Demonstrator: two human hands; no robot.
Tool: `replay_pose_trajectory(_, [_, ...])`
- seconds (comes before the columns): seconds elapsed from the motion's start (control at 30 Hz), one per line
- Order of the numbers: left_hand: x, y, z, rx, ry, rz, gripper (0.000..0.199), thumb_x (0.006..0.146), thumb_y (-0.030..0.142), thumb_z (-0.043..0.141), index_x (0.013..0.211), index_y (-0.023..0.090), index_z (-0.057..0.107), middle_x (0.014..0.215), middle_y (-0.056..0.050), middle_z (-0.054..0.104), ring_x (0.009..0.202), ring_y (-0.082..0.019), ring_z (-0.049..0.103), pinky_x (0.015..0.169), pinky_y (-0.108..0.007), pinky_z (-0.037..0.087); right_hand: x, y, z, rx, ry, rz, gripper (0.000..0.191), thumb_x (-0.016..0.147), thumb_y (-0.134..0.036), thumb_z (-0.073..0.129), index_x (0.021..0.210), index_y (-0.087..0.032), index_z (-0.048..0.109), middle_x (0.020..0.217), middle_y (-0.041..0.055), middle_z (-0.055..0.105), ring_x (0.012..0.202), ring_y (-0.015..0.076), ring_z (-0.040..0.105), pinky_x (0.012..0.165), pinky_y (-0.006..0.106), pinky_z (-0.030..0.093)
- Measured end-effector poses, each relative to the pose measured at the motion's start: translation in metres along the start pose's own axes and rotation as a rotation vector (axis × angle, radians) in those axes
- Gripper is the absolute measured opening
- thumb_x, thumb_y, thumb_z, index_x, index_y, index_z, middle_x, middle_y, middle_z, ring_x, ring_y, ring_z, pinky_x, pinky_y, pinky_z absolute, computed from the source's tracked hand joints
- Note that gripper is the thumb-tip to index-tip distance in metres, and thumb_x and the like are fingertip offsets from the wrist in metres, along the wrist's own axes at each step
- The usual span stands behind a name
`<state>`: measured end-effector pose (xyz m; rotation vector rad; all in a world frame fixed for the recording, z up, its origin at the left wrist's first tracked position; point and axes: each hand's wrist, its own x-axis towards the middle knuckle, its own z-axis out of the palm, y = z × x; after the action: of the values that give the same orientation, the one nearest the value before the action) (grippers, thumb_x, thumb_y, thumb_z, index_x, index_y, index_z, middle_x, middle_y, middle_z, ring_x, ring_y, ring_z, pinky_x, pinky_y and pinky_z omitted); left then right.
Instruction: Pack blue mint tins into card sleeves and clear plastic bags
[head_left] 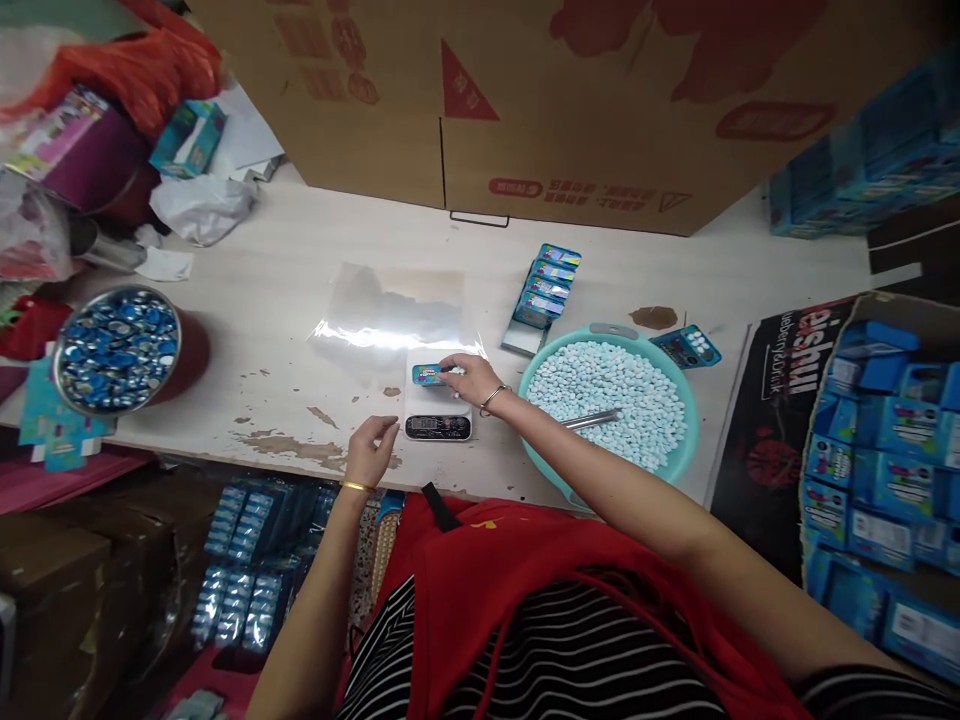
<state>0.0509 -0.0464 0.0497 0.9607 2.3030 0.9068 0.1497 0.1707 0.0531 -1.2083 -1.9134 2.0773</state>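
My right hand (471,380) reaches over the white kitchen scale (438,406), its fingers closed on the right end of a small blue tin (426,375) on the scale's plate. A few white pieces show by the fingertips; the fingers hide part of the tin. Just left of the scale, my left hand (371,450) is by the table's front edge, fingers loosely bent and slightly apart, nothing visible in them. A turquoise basin (691,430) of pale blue candies (600,385) stands to the right, with metal tongs (592,419) lying on the candies.
Beyond the scale lies a clear plastic sheet (397,305). Several blue tins (551,285) stand in a row beside it, and another tin (688,346) touches the basin's far side. A pot of blue-silver pieces (120,348) is at left. A large carton (480,110) blocks the back.
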Motion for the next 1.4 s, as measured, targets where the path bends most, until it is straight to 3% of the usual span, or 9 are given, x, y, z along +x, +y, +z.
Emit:
replay_pose_trajectory(0.2, [-0.004,-0.014,0.003,-0.025,0.015,-0.036,0.028,0.084,0.04,0.05,0.088,0.017,0.066,0.088,-0.006,0.068,0.081,-0.016,0.063,0.073,-0.03,0.052,-0.003,-0.002,-0.001,-0.093,0.015,-0.033,0.012,0.07,-0.027,0.07,0.079,-0.02,0.065,0.083,-0.001,0.063,0.042,0.0071,0.05,0.051,0.027,0.045])
replay_pose_trajectory(0.3, [-0.005,-0.017,0.005,-0.039,0.013,-0.048,0.028,0.084,0.04,0.05,0.089,0.017,0.066,0.088,-0.006,0.068,0.082,-0.016,0.063,0.073,-0.03,0.052,-0.003,-0.003,-0.001,-0.03,0.059,-0.028,0.014,0.068,-0.03,0.072,0.072,-0.019,0.062,0.071,-0.0034,0.061,0.041,0.0062,0.048,0.048,0.024,0.042])
replay_pose_trajectory(0.4, [-0.007,-0.018,0.005,-0.037,0.006,-0.059,0.027,0.084,0.039,0.051,0.089,0.017,0.066,0.088,-0.006,0.068,0.08,-0.016,0.063,0.073,-0.03,0.052,-0.009,-0.006,-0.006,0.202,0.046,0.069,0.02,0.067,-0.032,0.074,0.068,-0.018,0.06,0.053,-0.0051,0.053,0.041,0.007,0.045,0.039,0.019,0.034])
replay_pose_trajectory(0.53, [-0.01,-0.023,0.005,-0.045,0.015,-0.077,0.027,0.083,0.039,0.051,0.088,0.017,0.066,0.087,-0.006,0.068,0.079,-0.016,0.062,0.072,-0.03,0.051,-0.03,-0.007,-0.028,0.694,-0.088,0.211,0.024,0.065,-0.03,0.077,0.076,-0.014,0.062,0.06,-0.0017,0.056,0.045,0.0045,0.044,0.031,0.013,0.023])
replay_pose_trajectory(0.67, [-0.016,-0.024,0.009,-0.065,0.019,-0.09,0.026,0.084,0.038,0.052,0.088,0.017,0.066,0.086,-0.006,0.068,0.08,-0.016,0.062,0.071,-0.03,0.051,-0.059,0.006,-0.048,0.995,-0.124,0.367,0.018,0.073,-0.024,0.071,0.081,-0.011,0.063,0.065,0.0007,0.058,0.049,0.0047,0.049,0.032,0.01,0.032])
replay_pose_trajectory(0.8, [-0.028,0.009,0.022,-0.101,-0.028,-0.012,0.022,0.086,0.035,0.052,0.093,0.018,0.064,0.085,-0.005,0.066,0.075,-0.014,0.061,0.064,-0.026,0.05,-0.083,0.027,-0.044,1.121,-0.008,0.484,0.005,0.077,-0.011,0.062,0.082,-0.01,0.064,0.068,0.004,0.064,0.058,0.0083,0.06,0.046,0.012,0.05])
replay_pose_trajectory(1.03, [-0.044,0.099,0.051,-0.071,-0.158,0.444,0.028,0.088,0.023,0.052,0.115,0.018,0.05,0.102,-0.009,0.057,0.086,-0.015,0.057,0.077,-0.031,0.052,-0.105,0.054,-0.015,1.189,0.028,0.511,0.01,0.082,-0.012,0.056,0.078,-0.013,0.065,0.072,0.0059,0.069,0.074,0.0154,0.068,0.067,0.024,0.059])
replay_pose_trajectory(1.13, [-0.04,0.106,0.059,0.018,-0.14,0.454,0.027,0.088,0.019,0.05,0.114,0.018,0.05,0.106,-0.01,0.053,0.101,-0.02,0.054,0.087,-0.036,0.05,-0.108,0.052,-0.011,1.198,-0.059,0.495,0.013,0.084,-0.015,0.053,0.083,-0.013,0.066,0.078,0.0066,0.071,0.079,0.0165,0.068,0.068,0.027,0.058])
replay_pose_trajectory(1.4, [-0.022,0.103,0.058,0.133,-0.166,0.434,0.025,0.087,0.013,0.048,0.111,0.017,0.051,0.097,-0.008,0.054,0.089,-0.018,0.055,0.079,-0.032,0.05,-0.109,0.043,-0.006,1.267,-0.138,0.467,0.016,0.083,-0.013,0.05,0.086,-0.013,0.067,0.079,0.0047,0.071,0.072,0.0134,0.066,0.069,0.024,0.056])
